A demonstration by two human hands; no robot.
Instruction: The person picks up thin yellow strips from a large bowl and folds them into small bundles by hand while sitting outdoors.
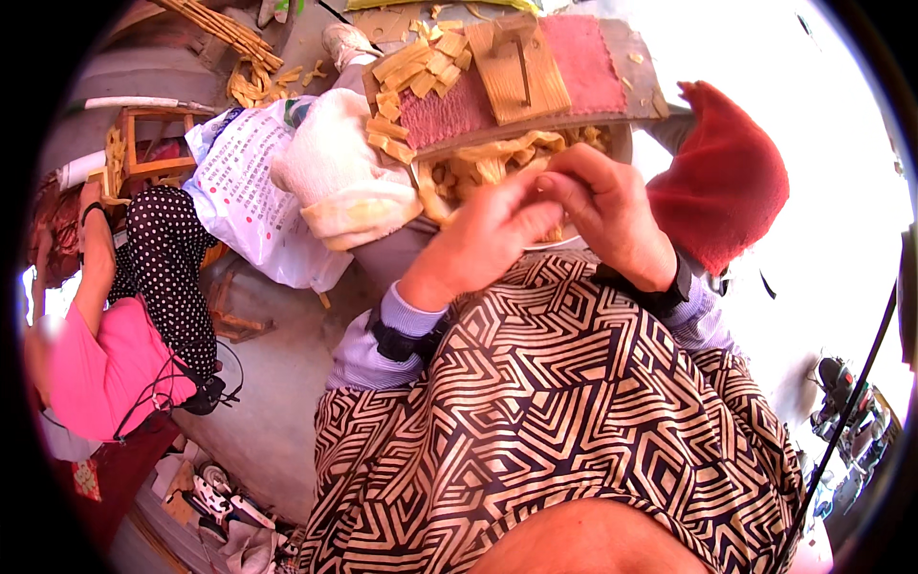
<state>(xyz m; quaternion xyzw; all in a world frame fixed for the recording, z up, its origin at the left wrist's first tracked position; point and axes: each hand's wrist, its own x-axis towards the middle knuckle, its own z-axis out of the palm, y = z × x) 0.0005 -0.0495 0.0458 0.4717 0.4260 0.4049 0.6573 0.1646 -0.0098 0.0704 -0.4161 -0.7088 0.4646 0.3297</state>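
My left hand (483, 237) and my right hand (617, 215) meet at their fingertips in front of my lap. Both have bent fingers pressed together; whatever lies between them is too small or hidden to make out. Just beyond and below them is a tub (550, 245) filled with pale yellow curled strips (488, 163). Across its far side lies a wooden board (639, 67) covered in red cloth (588, 62). A wooden block with a metal handle (521, 72) rests on that cloth. Beside it are piled short flat yellow pieces (426, 62).
A cream towel (339, 163) and a red cloth (722, 182) cover my knees. At left, a person in a pink top (124, 368) sits by a white printed plastic bag (253, 182) and a wooden stool frame (158, 143). Long thin sticks (225, 33) lie at the far left.
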